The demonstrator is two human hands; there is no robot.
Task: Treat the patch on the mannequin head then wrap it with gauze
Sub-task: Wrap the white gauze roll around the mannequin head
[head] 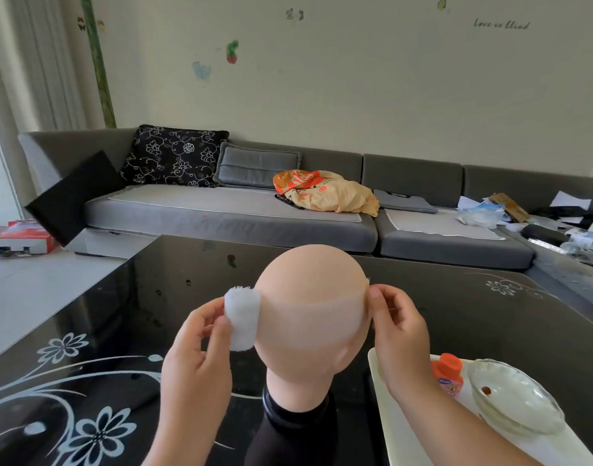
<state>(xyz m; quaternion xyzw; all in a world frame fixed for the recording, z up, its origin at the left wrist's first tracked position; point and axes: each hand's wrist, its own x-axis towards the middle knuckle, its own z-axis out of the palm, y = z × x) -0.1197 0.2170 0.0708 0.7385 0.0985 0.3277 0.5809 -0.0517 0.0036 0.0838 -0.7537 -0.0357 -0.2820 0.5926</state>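
A bald mannequin head point(311, 297) stands at centre frame on a black table point(120, 314). The left hand point(197, 348) grips a white gauze roll point(242, 319) against its left side. The right hand point(394, 327) pinches the gauze band's point(308, 302) edge on its right.

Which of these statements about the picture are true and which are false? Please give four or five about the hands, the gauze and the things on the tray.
1. The left hand holds the gauze roll against the side of the mannequin head. True.
2. The right hand rests flat on the table. False: its fingers pinch the gauze end at the other side of the head.
3. A band of gauze already lies across the back of the head. True.
4. The glass bowl stands on the sofa. False: it sits on the white tray.
5. The bottle on the tray has an orange cap. True.
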